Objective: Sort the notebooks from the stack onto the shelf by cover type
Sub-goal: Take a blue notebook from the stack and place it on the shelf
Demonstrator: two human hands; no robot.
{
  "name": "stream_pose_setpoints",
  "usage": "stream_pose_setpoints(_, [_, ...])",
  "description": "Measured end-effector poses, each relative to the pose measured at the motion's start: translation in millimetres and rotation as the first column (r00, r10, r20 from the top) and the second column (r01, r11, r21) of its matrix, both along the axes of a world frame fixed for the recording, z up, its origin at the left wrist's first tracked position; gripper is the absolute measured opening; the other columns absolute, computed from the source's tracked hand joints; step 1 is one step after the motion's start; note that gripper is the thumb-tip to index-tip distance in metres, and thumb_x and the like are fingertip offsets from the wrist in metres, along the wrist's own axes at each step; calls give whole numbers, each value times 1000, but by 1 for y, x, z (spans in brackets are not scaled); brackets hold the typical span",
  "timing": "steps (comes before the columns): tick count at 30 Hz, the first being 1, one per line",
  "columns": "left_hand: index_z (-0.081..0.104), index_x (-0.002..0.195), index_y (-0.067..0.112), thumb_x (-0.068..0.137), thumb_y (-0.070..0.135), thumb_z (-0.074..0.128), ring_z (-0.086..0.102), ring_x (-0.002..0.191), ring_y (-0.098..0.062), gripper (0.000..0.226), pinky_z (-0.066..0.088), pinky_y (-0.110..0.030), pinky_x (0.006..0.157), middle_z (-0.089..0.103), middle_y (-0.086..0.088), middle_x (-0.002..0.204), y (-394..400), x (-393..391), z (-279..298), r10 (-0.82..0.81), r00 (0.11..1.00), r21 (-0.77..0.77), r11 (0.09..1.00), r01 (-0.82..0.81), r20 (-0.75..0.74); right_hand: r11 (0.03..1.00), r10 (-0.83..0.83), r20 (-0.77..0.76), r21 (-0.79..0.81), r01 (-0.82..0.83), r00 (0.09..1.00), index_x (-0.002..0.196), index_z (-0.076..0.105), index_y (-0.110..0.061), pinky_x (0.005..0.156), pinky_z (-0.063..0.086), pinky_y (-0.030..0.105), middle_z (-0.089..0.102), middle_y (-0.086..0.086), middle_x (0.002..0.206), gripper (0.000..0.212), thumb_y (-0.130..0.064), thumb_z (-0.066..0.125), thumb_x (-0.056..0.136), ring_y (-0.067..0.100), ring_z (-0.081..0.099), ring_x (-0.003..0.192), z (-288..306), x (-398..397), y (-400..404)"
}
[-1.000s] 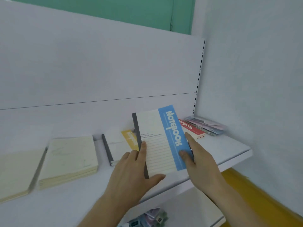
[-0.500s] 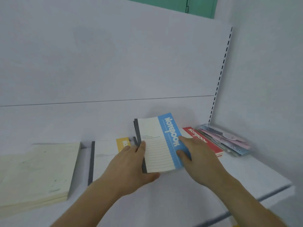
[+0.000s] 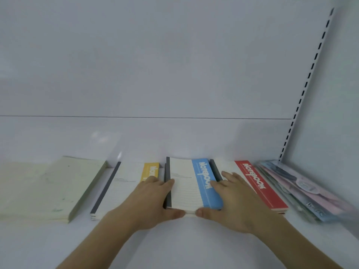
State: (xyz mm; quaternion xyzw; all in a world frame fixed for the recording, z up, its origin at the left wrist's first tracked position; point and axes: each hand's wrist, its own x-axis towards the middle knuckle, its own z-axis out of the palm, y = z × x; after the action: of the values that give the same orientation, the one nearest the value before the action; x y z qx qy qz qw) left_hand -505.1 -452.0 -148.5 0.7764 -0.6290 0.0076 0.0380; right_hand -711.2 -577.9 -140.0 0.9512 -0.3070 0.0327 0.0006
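Blue-banded "Notebook" (image 3: 194,183) gripped at both sides by left hand (image 3: 153,200) and right hand (image 3: 233,202); yellow-banded notebook (image 3: 132,179) left of it, red "Notebook" (image 3: 258,183) right.

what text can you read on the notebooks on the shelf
"Notebook": white letters along the blue band of the blue notebook, held by the left hand and right hand.
"Notebook": white letters along the red band of the red notebook.
"Note...": yellow notebook, the rest hidden by the left hand.
Small print on the white covers: too blurred to read.
Pastel stack at the right: no legible text.
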Motion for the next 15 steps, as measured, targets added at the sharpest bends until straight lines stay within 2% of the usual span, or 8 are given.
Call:
stream_pose_setpoints(3, [40, 143, 22, 75, 82, 38, 43, 118, -19, 91, 39, -34, 99, 60, 6, 114, -3, 0, 0, 17, 997, 27, 999, -19, 75, 997, 55, -6, -58, -55, 998, 142, 41, -22, 122, 7, 41, 51, -6, 140, 115, -99, 13, 62, 17, 24, 143, -13, 6, -13])
stream_pose_setpoints(6, [40, 145, 22, 82, 80, 44, 43, 121, -21, 85, 35, -35, 104, 60, 4, 120, -4, -3, 0, 18, 989, 65, 997, -28, 144, 995, 51, -27, -82, -53, 998, 146, 38, -22, 123, 4, 41, 49, -4, 142, 125, -100, 2, 56, 18, 21, 145, -18, 8, -16])
stream_pose_setpoints(8, [41, 144, 24, 81, 82, 44, 43, 122, -21, 86, 33, -36, 106, 59, 4, 122, -5, -2, -2, 20, 986, 91, 995, -35, 164, 995, 47, -48, -89, -51, 998, 149, 33, -21, 123, 1, 40, 44, -3, 147, 124, -99, 2, 57, 19, 17, 147, -17, 9, -13])
stream_pose_setpoints(12, [48, 136, 25, 76, 83, 50, 44, 118, -20, 84, 35, -34, 104, 58, 6, 114, -4, 2, -1, 19, 996, 108, 994, -29, 91, 995, 31, -101, -91, -40, 994, 151, 30, -24, 123, 3, 41, 41, -3, 148, 119, -100, 13, 61, 23, 19, 144, -16, 10, -13])
stream_pose_setpoints(15, [54, 120, 23, 78, 78, 57, 46, 111, -19, 69, 37, -32, 90, 59, 5, 104, -5, 5, 2, 14, 998, 112, 994, -20, 55, 997, 27, -115, -67, -35, 993, 149, 32, -23, 122, 6, 39, 44, -2, 143, 119, -100, 19, 59, 23, 23, 141, -14, 12, -13])
